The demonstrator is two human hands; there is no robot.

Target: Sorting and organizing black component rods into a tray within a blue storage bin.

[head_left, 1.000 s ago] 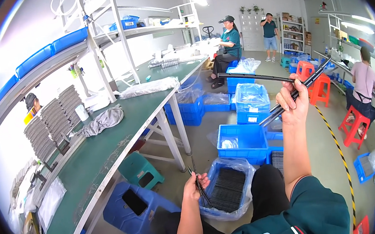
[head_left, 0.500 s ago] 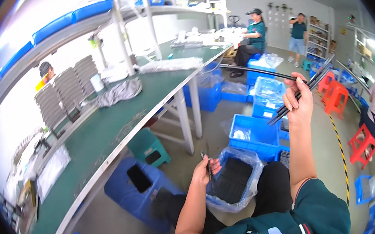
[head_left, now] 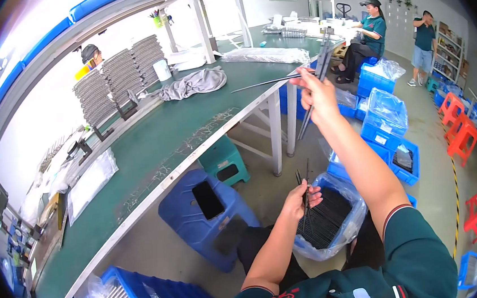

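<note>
Left hand (head_left: 301,196) is low, over the plastic-lined blue bin (head_left: 348,231) between the person's knees, fingers pinched shut on a few thin dark rods (head_left: 304,184) that stick up out of the grip. More of the same dark rods lie packed flat in the bin, just below the hand.

Right hand (head_left: 314,93) is raised at arm's length, closed around a bundle of long dark rods (head_left: 318,71). The bundle runs steeply up-right to down-left through the fist, and one rod (head_left: 261,83) splays out leftward, over the edge of the green surface (head_left: 153,151). The two hands are well apart, the right one high and far, the left one low and near.

A long green surface runs along the person's left. On it: stacks of grey ribbed trays (head_left: 116,80) standing in a row, a crumpled grey cloth (head_left: 196,83), a clear plastic bag (head_left: 267,54) lying flat further along, and a white cup (head_left: 162,70).

Under the surface stand a blue plastic stool (head_left: 187,210) with a dark phone (head_left: 208,199) on top and a teal stool (head_left: 223,160) behind it. Blue crates with plastic liners (head_left: 384,114) stand on the floor to the right. Red stools (head_left: 459,129) stand along the right edge.

A seated person in a green shirt (head_left: 369,38) is at the far end of the surface, another person (head_left: 424,42) stands behind, and a third head (head_left: 89,53) shows behind the trays.
</note>
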